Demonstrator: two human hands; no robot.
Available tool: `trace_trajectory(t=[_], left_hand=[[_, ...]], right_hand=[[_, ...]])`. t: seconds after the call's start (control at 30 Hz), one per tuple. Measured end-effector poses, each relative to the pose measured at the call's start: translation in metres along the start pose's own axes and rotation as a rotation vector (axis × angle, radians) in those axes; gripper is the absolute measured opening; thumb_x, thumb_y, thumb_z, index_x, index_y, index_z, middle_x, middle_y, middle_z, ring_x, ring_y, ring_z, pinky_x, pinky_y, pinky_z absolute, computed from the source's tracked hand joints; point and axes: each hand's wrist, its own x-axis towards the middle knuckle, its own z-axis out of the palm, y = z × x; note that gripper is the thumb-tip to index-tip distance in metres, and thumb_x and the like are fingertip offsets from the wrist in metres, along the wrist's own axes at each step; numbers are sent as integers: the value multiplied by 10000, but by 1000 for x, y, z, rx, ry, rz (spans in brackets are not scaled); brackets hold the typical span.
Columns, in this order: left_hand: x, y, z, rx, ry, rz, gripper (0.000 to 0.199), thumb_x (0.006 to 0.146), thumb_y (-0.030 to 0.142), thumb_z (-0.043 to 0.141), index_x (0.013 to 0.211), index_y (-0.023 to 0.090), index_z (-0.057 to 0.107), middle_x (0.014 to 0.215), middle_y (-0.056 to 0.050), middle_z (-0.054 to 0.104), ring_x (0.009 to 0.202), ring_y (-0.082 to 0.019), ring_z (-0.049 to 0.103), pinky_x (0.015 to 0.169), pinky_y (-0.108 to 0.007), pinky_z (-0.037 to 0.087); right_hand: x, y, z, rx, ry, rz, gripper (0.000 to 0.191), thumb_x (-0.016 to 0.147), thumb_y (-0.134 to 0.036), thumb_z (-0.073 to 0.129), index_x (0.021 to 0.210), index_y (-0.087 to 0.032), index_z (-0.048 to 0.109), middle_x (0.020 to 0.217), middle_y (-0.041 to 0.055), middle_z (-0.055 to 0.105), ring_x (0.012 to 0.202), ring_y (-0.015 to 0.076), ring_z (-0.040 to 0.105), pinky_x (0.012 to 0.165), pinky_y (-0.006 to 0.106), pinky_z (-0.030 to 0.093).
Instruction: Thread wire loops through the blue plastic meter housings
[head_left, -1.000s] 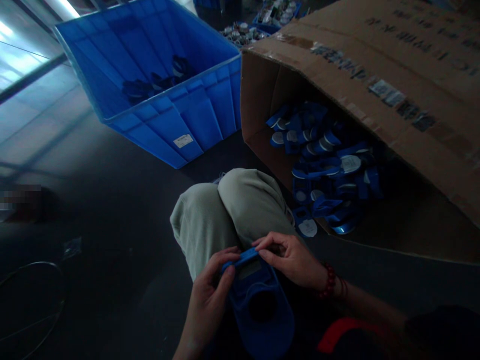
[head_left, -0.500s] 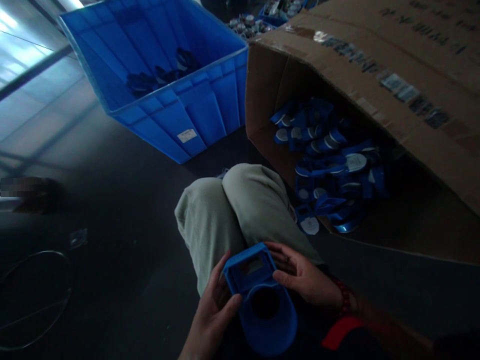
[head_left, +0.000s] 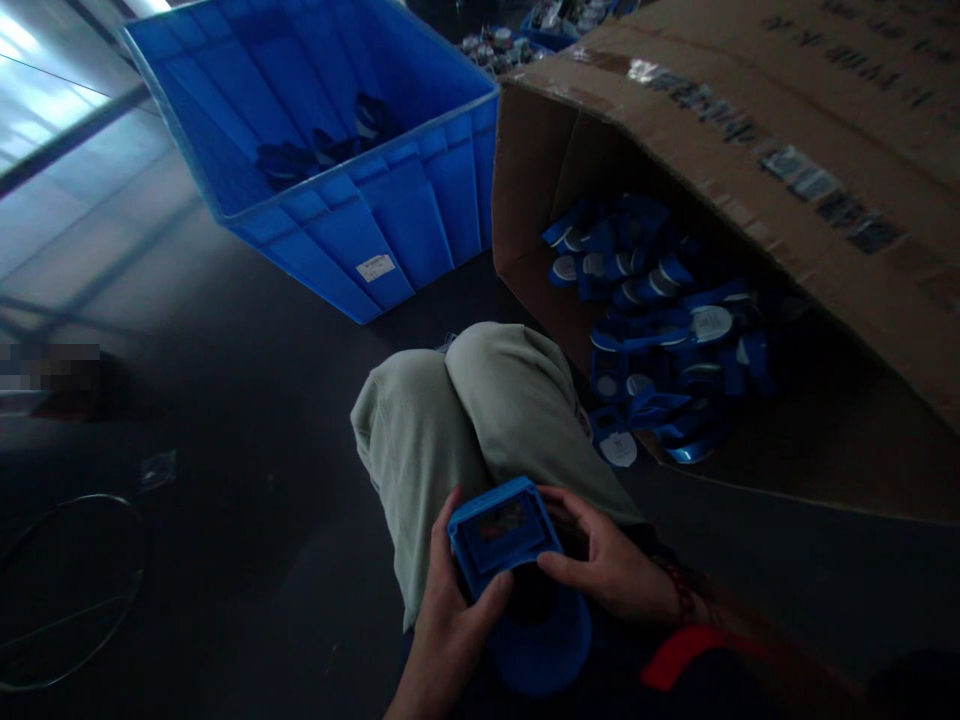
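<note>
Over my lap I hold a blue plastic housing (head_left: 551, 655) with a rectangular window at its far end and a dark round opening nearer me. My left hand (head_left: 454, 610) grips its left side, the thumb lying over the near edge by the round opening. Around the right side is my right hand (head_left: 611, 560), its thumb resting on the rim and the other fingers behind. The undersides of the housing and some fingertips are hidden. Similar blue housings (head_left: 652, 325), several with white round labels, lie heaped in a tipped cardboard box (head_left: 825, 130) to the right.
A large blue crate (head_left: 427, 230) stands ahead on the left, with several dark parts (head_left: 322, 150) inside. Small parts in trays (head_left: 499, 50) sit behind it. A wire loop (head_left: 139, 580) and a small clear bag (head_left: 157, 470) lie on the dark floor at left.
My left thumb has slid inward and right across the housing toward the round opening. The housing has tilted and moved up slightly. My right hand still grips its right side.
</note>
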Motion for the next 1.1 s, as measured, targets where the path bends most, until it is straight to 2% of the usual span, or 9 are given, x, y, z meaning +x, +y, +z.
trace_trajectory(t=[0.1,0.2,0.33,0.5,0.63,0.73,0.83,0.93,1.1], left_hand=[[-1,2,3,-35,-3,-7,884,772,412,688,1453,232,153,1364,-134,524,1211,-300,542,1014,-441,472],[-2,6,5,-7,24,6,870,764,407,695,1448,234,186,1340,-121,544,1199,-295,550,1034,-445,450],[1,9,12,2,42,-1,940,751,429,700,1456,198,121,1263,-135,589,1133,-297,591,1005,-462,470],[1,2,18,51,82,10,889,752,440,703,1422,227,160,1289,-125,550,1143,-282,576,1030,-469,440],[-1,-1,15,52,79,-10,904,744,451,709,1425,241,153,1310,-137,522,1145,-302,573,1035,-513,421],[-2,-1,11,-40,20,-40,910,747,443,704,1439,250,145,1339,-134,521,1181,-300,557,1034,-483,433],[-3,-3,7,-77,37,-59,878,725,434,723,1418,237,221,1317,-133,552,1168,-303,570,999,-458,472],[-3,-9,5,-8,62,-39,828,710,426,742,1371,205,295,1288,-140,569,1161,-299,574,997,-446,478],[0,-12,4,8,16,-29,839,728,444,713,1399,198,275,1338,-147,542,1214,-308,539,1022,-449,460]], right_hand=[[-1,0,2,31,13,3,609,795,-277,706,1325,-252,407,1374,103,522,1307,263,460,1092,491,383],[-2,-2,4,-21,35,-21,583,803,-249,685,1314,-252,406,1362,94,525,1298,257,465,1100,491,366],[-1,-4,5,-68,0,-56,617,797,-295,700,1317,-256,369,1326,85,532,1245,242,502,1077,467,390],[0,-11,11,-100,44,-52,541,770,-299,719,1205,-244,403,1219,85,580,1171,259,548,1013,462,438],[0,-12,9,-129,74,-53,544,732,-268,745,1162,-252,413,1177,82,588,1140,260,557,1000,470,437],[1,-10,1,-82,-4,-22,564,751,-292,739,1196,-230,398,1224,93,570,1188,251,534,1019,467,420],[2,-8,-5,-17,-76,-18,551,762,-274,723,1200,-209,396,1244,106,568,1193,243,539,1013,458,426],[2,-9,-5,-80,-43,-42,509,758,-235,714,1168,-203,414,1237,107,571,1171,237,553,1011,455,426],[4,-6,-4,-162,-22,-11,581,733,-245,737,1200,-220,391,1248,99,560,1189,244,538,1012,455,432]])
